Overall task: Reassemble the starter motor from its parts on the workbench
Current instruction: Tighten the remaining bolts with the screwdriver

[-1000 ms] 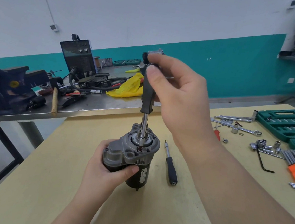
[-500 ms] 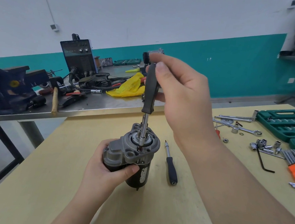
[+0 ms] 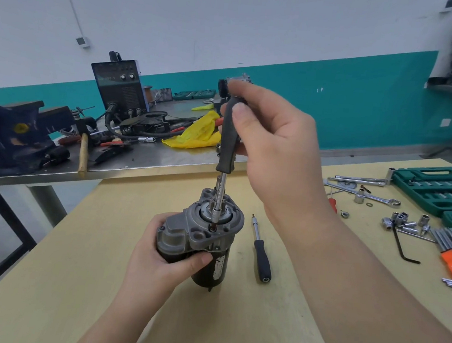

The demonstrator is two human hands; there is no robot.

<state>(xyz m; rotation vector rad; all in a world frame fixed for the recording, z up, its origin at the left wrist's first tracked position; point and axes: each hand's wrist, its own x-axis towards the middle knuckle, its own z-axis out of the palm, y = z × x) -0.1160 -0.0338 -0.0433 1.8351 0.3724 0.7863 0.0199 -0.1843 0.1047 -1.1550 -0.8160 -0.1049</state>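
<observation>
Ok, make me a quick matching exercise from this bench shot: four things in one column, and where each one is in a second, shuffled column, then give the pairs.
Things
1. starter motor
2. nut driver
3. spare driver
4. black hex key

Places
A. lying flat just right of the motor
B. upright in the right hand, tip down on the motor's top
C. standing on end, gripped by the left hand
D. lying by the loose sockets at the right

Pairs: 1-C, 2-B, 3-A, 4-D
</observation>
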